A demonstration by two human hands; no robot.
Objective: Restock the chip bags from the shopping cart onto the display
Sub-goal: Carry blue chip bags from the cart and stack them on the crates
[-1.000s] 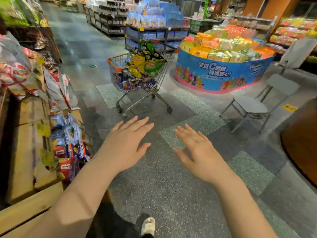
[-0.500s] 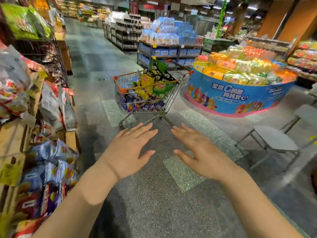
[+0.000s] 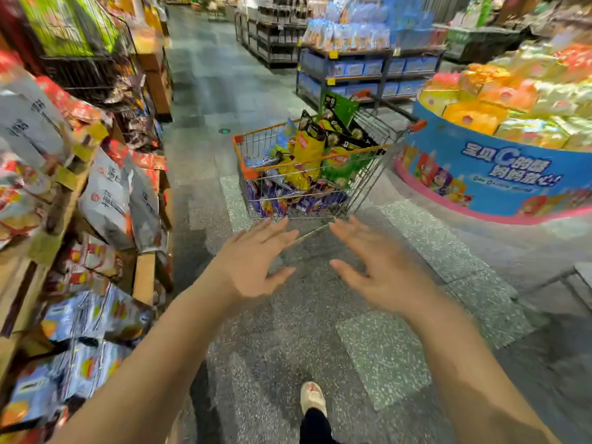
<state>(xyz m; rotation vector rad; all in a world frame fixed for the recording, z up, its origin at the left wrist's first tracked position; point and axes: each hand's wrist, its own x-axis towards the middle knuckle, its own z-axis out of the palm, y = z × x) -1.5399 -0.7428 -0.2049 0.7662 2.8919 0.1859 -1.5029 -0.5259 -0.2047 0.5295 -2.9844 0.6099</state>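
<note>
A wire shopping cart [image 3: 253, 149] with orange trim stands in the aisle ahead, filled with chip bags: yellow ones [image 3: 307, 152], green ones [image 3: 341, 107] and purple ones [image 3: 304, 201] at the bottom. My left hand [image 3: 253, 264] and my right hand [image 3: 381, 270] reach forward, both empty with fingers spread, just short of the cart's near end. The wooden chip display [image 3: 144, 277] runs along the left, stocked with grey, red and blue bags [image 3: 110, 200].
A round blue promotional stand [image 3: 499, 174] piled with yellow and orange packs sits to the right of the cart. Blue shelving [image 3: 362, 68] stands behind it. The aisle floor [image 3: 217, 75] stretches away beyond the cart. My foot [image 3: 312, 397] shows below.
I have walked forward, so the cart is now nearer and larger. Both hands stay outstretched and empty, now almost at the cart's near end. The chair has left the view.
</note>
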